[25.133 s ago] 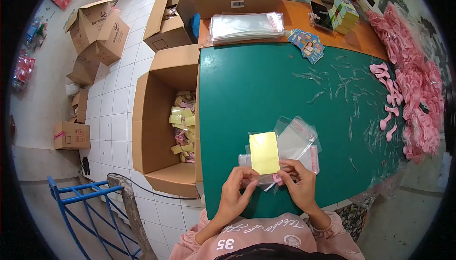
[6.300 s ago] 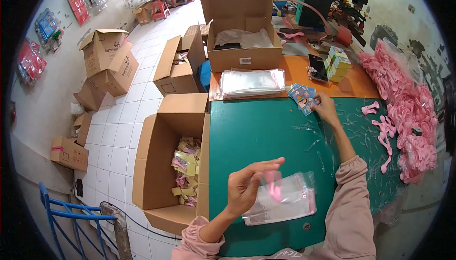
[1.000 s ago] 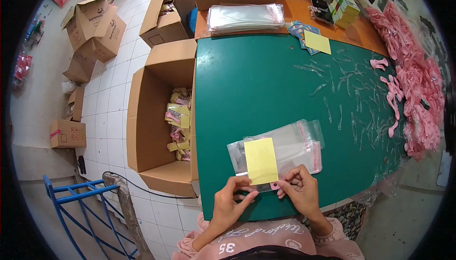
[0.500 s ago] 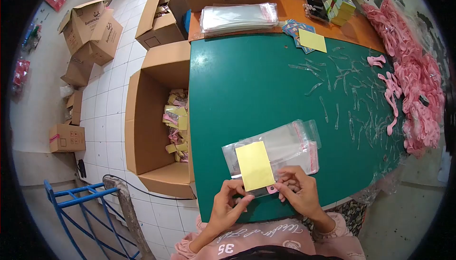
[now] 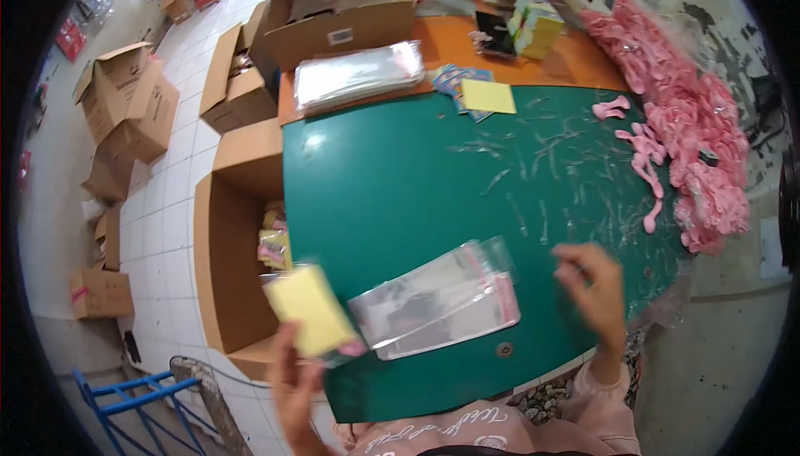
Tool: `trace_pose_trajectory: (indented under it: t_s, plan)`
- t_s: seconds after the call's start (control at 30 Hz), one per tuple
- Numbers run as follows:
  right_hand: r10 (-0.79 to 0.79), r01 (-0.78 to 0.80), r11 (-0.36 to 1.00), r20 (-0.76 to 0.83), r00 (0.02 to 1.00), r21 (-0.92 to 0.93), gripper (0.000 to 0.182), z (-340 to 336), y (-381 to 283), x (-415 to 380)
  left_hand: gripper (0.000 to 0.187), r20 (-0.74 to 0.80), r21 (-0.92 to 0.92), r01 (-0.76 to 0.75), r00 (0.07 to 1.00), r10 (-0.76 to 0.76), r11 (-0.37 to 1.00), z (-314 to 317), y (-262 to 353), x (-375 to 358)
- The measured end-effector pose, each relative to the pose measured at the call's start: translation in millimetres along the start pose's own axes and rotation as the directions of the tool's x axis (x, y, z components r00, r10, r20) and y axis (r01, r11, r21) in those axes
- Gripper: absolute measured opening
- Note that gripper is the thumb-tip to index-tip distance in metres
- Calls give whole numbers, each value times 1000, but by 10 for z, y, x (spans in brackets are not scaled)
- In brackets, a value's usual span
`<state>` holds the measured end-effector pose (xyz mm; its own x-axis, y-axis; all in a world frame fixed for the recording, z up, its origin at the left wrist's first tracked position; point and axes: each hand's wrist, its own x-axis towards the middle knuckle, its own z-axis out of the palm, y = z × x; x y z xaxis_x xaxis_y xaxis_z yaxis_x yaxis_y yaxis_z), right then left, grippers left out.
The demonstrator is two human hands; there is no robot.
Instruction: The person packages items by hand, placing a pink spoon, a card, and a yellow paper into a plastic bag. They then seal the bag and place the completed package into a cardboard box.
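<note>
At the table's left edge, my left hand (image 5: 296, 381) grips a clear plastic packet with a yellow card (image 5: 310, 310) in it. A small pink piece (image 5: 353, 348) shows at the packet's lower corner; its full shape is hidden. The packet is tilted, partly over the open cardboard box. My right hand (image 5: 593, 285), somewhat blurred, is over the right part of the table with its fingers bent and apart, nothing visible in them. Between the hands lies a stack of clear plastic bags (image 5: 437, 302) with pinkish flap strips.
An open cardboard box (image 5: 237, 273) with yellow-card packets stands left of the green table (image 5: 375, 181). Pink spoons (image 5: 646, 156) lie right, beside a large pink heap (image 5: 704, 139). Clear plastic scraps (image 5: 550, 148) are scattered nearby. More bags (image 5: 358, 73) and yellow cards (image 5: 489, 96) lie at the back.
My left hand has carried the packet with the yellow card left, off the bag stack towards the box. My right hand has let go of it and moved right. The view has shifted.
</note>
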<state>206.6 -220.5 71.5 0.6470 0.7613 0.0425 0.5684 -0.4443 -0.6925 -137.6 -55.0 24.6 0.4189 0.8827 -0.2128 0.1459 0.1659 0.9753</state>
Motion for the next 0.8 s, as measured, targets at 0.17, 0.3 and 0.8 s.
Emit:
trace_pose_trajectory:
  t_s: [0.17,0.3,0.8]
  plan:
    - [94,-251,845,-332,939,-473,20,-1330,1918,561,48,-463,226,52,884,61,973,-1060,-381,493]
    - [209,-472,617,-448,870,-629,23,-1827,3113,739,34,-496,223,164,867,-33,961,-1104,-497,439]
    - [-13,-411,773,-659,752,-483,29,-1221,2148,1235,88,639,-750,296,95,763,591,887,723,-57]
